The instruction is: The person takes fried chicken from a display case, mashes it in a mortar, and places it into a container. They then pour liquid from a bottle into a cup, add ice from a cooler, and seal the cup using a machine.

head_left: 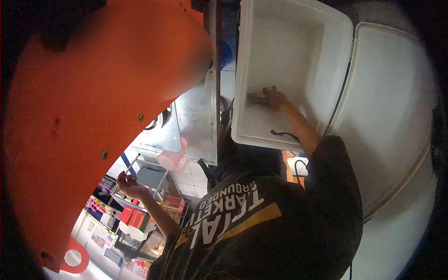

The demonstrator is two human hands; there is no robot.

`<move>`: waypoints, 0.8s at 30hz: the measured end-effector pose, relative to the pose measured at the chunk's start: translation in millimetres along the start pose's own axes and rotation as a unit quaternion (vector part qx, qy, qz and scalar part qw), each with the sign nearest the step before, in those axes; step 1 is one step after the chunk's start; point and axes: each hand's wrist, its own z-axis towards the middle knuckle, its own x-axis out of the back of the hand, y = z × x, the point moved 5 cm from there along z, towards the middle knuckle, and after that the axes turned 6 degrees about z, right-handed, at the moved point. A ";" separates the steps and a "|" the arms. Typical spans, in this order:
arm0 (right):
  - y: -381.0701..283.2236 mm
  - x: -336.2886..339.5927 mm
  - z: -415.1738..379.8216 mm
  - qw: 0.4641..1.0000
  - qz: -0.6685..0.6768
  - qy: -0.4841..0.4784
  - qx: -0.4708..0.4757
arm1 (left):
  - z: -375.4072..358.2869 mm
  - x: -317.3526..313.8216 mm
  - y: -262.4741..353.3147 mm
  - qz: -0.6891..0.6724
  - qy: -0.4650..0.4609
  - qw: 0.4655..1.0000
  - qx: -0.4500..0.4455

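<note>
My right hand (276,99) reaches deep inside a white chest-like box (298,28), close to its inner surface. Its fingers look bent together over a dull grey patch, and I cannot tell what, if anything, they hold. A short dark cord-like piece (285,135) shows near the box's lower edge. The hinged white lid (387,93) stands open on the right. Off to the left, my left hand (131,186) is raised in the air with its fingers loosely curled and a little apart, nothing in it.
A large orange surface (112,107) fills the upper left. Beside the box is a metal counter (198,116); a pink plastic container (173,157) shows below it. Lower left, red boxes (134,218) and crowded shelves (105,205) stand past my left hand. Tiled floor (191,182) shows between.
</note>
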 end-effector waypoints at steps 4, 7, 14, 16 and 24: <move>-18.2 33.2 4.1 0.993 -0.060 -0.064 0.084 | -2.5 9.0 2.1 -0.024 0.004 1.000 0.018; -1.3 18.1 35.3 0.986 -0.033 -0.046 0.158 | -9.6 10.1 5.5 0.007 -0.003 1.000 -0.027; -46.4 42.8 -6.6 0.994 0.012 -0.064 0.084 | -2.8 28.0 -9.7 -0.025 -0.011 1.000 -0.013; -50.5 38.9 -6.4 0.994 -0.019 -0.039 0.105 | -7.5 24.5 -5.6 -0.076 0.008 0.997 0.015; -83.9 67.9 -49.9 0.998 -0.015 -0.028 0.061 | -6.9 32.3 -19.2 -0.107 -0.038 0.993 0.023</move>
